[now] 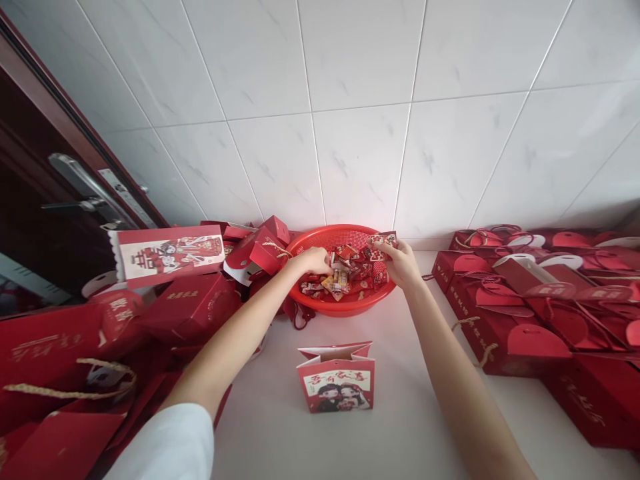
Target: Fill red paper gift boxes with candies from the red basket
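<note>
A red plastic basket (345, 308) stands against the tiled wall, with many wrapped candies (345, 280) inside. My left hand (316, 261) reaches over its left side with fingers curled down among the candies; what they hold, if anything, is hidden. Above the basket's right rim, my right hand (401, 263) grips a red-and-white candy packet (383, 245) between thumb and fingers. Nearer to me, between my forearms, a small red paper gift bag (337, 387) stands upright with its top open. Its front carries two cartoon figures and red lettering.
Red gift boxes (187, 307) lie in a jumbled pile at the left, some with rope handles. Closed red boxes (500, 333) stand in rows at the right. A dark door with a metal handle (90, 193) is at the far left. The white tabletop (390, 427) lies beneath.
</note>
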A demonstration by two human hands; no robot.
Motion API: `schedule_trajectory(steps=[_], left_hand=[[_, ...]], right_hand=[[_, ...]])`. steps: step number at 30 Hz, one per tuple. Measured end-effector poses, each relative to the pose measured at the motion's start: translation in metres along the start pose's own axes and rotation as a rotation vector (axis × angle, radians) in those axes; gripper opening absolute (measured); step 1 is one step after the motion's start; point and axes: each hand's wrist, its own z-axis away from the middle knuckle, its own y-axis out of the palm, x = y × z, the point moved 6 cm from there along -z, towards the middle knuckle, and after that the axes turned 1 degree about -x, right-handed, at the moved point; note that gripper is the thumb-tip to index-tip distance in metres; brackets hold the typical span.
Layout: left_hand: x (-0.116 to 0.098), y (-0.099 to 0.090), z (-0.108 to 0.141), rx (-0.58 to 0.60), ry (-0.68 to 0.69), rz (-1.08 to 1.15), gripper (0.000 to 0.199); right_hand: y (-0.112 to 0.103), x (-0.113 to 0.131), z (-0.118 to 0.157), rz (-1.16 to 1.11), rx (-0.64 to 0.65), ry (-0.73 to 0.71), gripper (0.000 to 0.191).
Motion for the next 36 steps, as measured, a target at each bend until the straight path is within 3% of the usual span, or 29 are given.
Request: schedule_trajectory(steps=[2, 4, 8, 13, 18, 27, 36], left_hand=[[0.004, 0.016, 0.008, 0.219, -0.027, -0.198, 0.023], [0.004, 0.032, 0.014, 0.326, -0.010, -0.344, 0.032], [-0.002, 0.051, 0.014, 0.274, 0.025, -0.363, 0.042], [0.000, 0.051, 0.011, 0.258, 0.045, -0.373, 0.053], [0.001, 0.051, 0.012, 0.298, 0.055, -0.366, 0.040], [-0.001, 0.049, 0.010, 0.276, -0.008, -0.412, 0.038], [-0.002, 0.044, 0.011, 0.234, 0.035, -0.264, 0.023]], right_hand=[[0.000, 0.000, 0.000, 0.006, 0.009, 0.003, 0.035], [0.001, 0.000, 0.000, 0.013, 0.022, 0.007, 0.035], [0.002, 0.000, 0.000, 0.022, 0.028, 0.003, 0.034], [0.002, -0.001, 0.001, 0.019, 0.022, -0.005, 0.034], [0.002, -0.001, 0.000, 0.018, 0.030, -0.003, 0.033], [0.003, 0.001, 0.002, 0.003, 0.028, 0.020, 0.038], [0.004, 0.001, 0.002, -0.005, 0.019, 0.013, 0.042]])
